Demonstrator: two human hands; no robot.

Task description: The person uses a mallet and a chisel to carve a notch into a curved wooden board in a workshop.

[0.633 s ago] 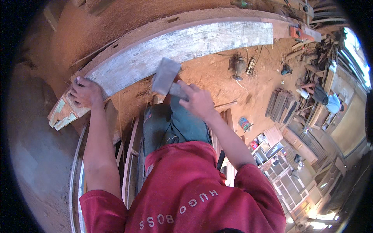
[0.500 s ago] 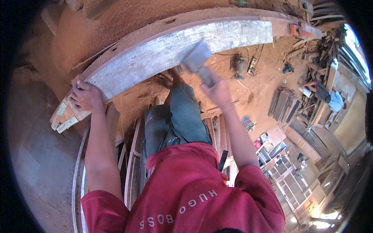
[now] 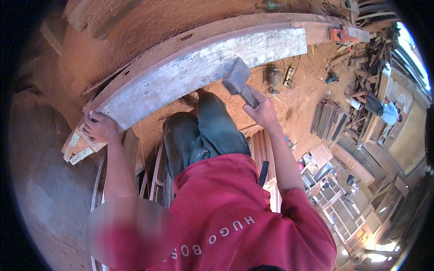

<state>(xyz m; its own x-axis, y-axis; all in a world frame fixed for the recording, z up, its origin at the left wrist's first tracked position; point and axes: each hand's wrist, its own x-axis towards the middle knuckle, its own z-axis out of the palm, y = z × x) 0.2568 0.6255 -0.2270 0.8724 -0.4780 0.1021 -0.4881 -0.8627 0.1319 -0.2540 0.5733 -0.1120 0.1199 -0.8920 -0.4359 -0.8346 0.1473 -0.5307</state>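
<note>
Two hands work: left hand (image 3: 100,128) grips the plank (image 3: 199,72) end, right hand (image 3: 262,110) clasps a hammer (image 3: 238,81) near it.

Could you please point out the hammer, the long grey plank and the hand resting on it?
Grey metal hammer (image 3: 237,77), head view, on its head.
Long grey wooden plank (image 3: 199,67), head view, mid-face.
Left hand (image 3: 100,128), head view, knuckles.

One long grey plank (image 3: 199,74), one square-headed hammer (image 3: 239,83), two bare hands, left hand (image 3: 101,128) and right hand (image 3: 262,110), one orange power tool (image 3: 338,34), and two small machines (image 3: 280,77) on the dusty floor.
</note>
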